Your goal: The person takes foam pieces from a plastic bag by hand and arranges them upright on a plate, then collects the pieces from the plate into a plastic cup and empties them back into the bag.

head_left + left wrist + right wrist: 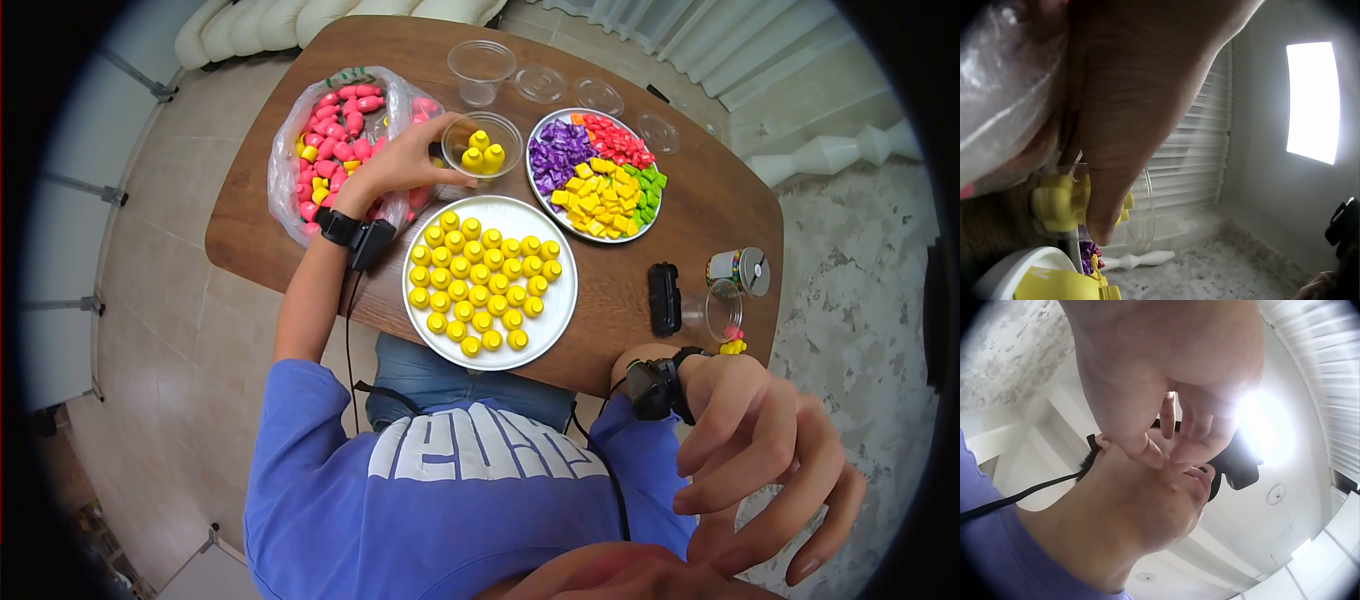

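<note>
My left hand [412,158] grips a clear plastic cup [508,150] from its side, with several yellow bottle-shaped pieces [482,155] inside. In the left wrist view the thumb lies across the cup's wall, over the yellow pieces [1060,203]. Just below the cup a white plate [428,341] bears many yellow pieces standing upright. My right hand [775,450] is raised off the table, its fingers loosely bent and holding nothing. In the right wrist view that hand [1172,375] is at the person's chin, fingertips near or on it; contact is unclear.
Beside the left forearm lies a plastic bag [285,170] of pink and yellow pieces. A plate [546,204] of purple, red, yellow and green pieces stands right of the cup. Another clear cup [481,62] and lids are behind. A black case [664,299], jar [753,271] and tipped cup [722,310] lie right.
</note>
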A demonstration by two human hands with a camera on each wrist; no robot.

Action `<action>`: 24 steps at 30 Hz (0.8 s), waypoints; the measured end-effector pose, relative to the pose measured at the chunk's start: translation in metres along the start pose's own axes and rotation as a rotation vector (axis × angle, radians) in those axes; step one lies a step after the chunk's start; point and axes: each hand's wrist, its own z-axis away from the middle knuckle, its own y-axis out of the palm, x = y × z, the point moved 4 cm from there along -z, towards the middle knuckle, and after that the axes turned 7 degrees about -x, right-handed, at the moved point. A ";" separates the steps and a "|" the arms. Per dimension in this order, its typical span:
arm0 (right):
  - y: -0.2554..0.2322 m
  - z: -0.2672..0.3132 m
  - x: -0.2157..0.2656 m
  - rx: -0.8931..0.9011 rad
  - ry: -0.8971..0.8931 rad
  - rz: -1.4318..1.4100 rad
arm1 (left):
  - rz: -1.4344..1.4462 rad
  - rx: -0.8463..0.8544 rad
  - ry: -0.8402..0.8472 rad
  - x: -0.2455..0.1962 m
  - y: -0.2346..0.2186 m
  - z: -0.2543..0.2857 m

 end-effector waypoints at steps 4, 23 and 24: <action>-0.001 -0.001 0.000 0.002 0.010 0.018 | -0.010 0.002 -0.004 0.000 0.000 0.000; 0.002 0.001 -0.003 -0.056 -0.003 -0.017 | 0.085 -0.287 0.029 0.006 -0.012 0.001; 0.000 0.000 -0.003 -0.053 -0.006 -0.022 | 0.080 -0.292 0.031 0.006 -0.013 0.002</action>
